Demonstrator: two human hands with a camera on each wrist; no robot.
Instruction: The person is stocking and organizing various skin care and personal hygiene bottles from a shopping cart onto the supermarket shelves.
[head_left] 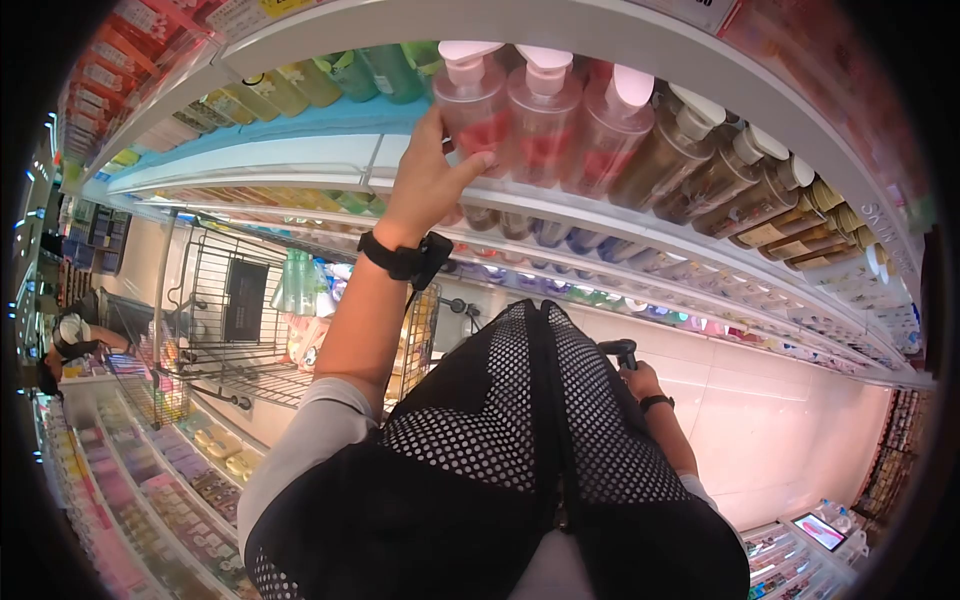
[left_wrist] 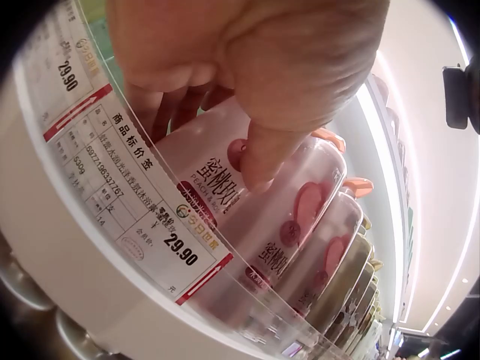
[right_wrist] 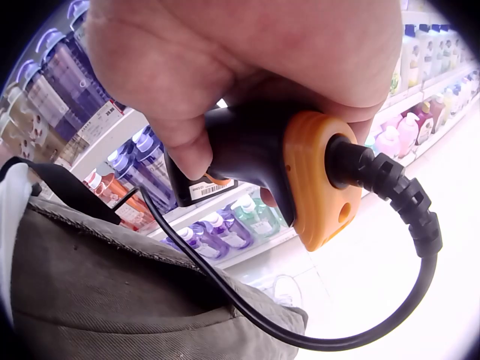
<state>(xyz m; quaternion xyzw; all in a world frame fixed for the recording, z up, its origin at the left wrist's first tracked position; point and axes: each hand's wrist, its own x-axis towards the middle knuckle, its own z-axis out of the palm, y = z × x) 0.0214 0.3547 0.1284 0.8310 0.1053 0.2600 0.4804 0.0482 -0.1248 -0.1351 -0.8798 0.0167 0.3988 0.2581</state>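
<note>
My left hand (head_left: 425, 182) grips a pink pump bottle (head_left: 470, 95) at the front edge of a shelf, thumb across its front. In the left wrist view the thumb lies over the printed label of this peach bottle (left_wrist: 214, 142), and the fingers behind it are partly hidden. Two matching pink bottles (head_left: 542, 110) stand beside it. Lower down, at my right side, my right hand (head_left: 642, 382) holds a black and orange barcode scanner (right_wrist: 319, 180). Its fingers wrap the handle, and a black cable (right_wrist: 409, 300) loops from the scanner's end.
Brown pump bottles (head_left: 665, 150) stand right of the pink ones, green bottles (head_left: 392, 72) left. A price tag (left_wrist: 142, 187) lines the shelf edge. A wire shopping cart (head_left: 240, 310) with goods stands at left. Beyond it another person (head_left: 80, 335) is in the aisle.
</note>
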